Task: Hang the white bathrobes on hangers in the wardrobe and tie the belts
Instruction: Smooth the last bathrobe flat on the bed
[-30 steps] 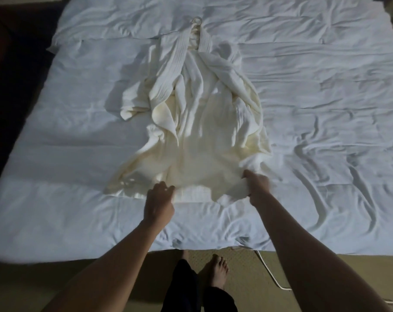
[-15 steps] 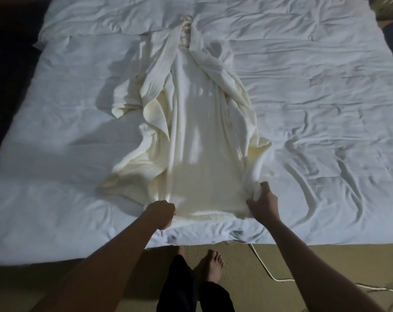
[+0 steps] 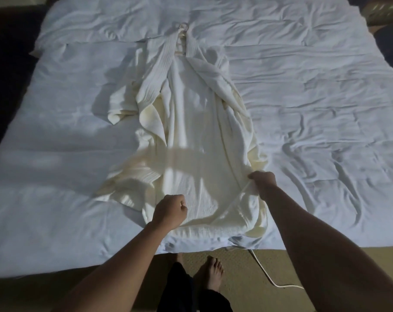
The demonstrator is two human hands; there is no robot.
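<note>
White bathrobe (image 3: 191, 136) lies spread lengthwise on the bed (image 3: 314, 109), collar at the far end, hem near the bed's front edge. A hanger (image 3: 183, 27) hook shows at the collar. Left hand (image 3: 170, 211) is clenched around the hem's left part. Right hand (image 3: 263, 182) grasps the robe's right edge, fingers curled into the fabric, which rises in a taut fold. A white cord (image 3: 269, 276) trails across the floor below, beside a bare foot (image 3: 210, 275).

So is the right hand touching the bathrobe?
Touching. The head view shows the right hand with fingers curled round a fold of the bathrobe near its lower edge.
</note>
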